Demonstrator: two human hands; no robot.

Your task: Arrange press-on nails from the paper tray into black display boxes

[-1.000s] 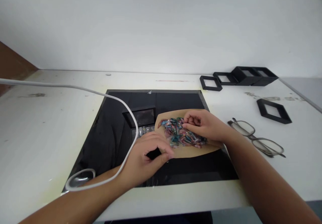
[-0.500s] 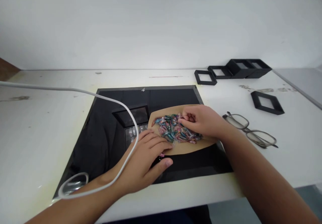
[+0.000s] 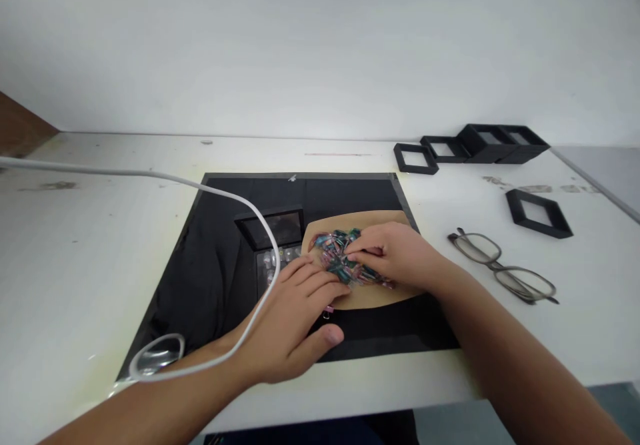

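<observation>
Left hand (image 3: 294,319) spread out loosely, fingers over the left edge of a brown sheet (image 3: 373,298), colourful glossy pieces (image 3: 334,257) heaped on it, right hand (image 3: 393,251) curled among them, whether pinching one I can't tell, glasses (image 3: 495,265) to the right, black frames (image 3: 479,149) far right

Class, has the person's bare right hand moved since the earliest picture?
Yes: against the flat, black rectangular mat, the bare right hand has shifted slightly towards the mat's near edge, its fingertips also leftward.

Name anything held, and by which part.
The right hand touches small, glossy, multicoloured pieces; any grip is hidden. The open left hand, over the tan, curved-edged sheet, holds nothing.
</observation>
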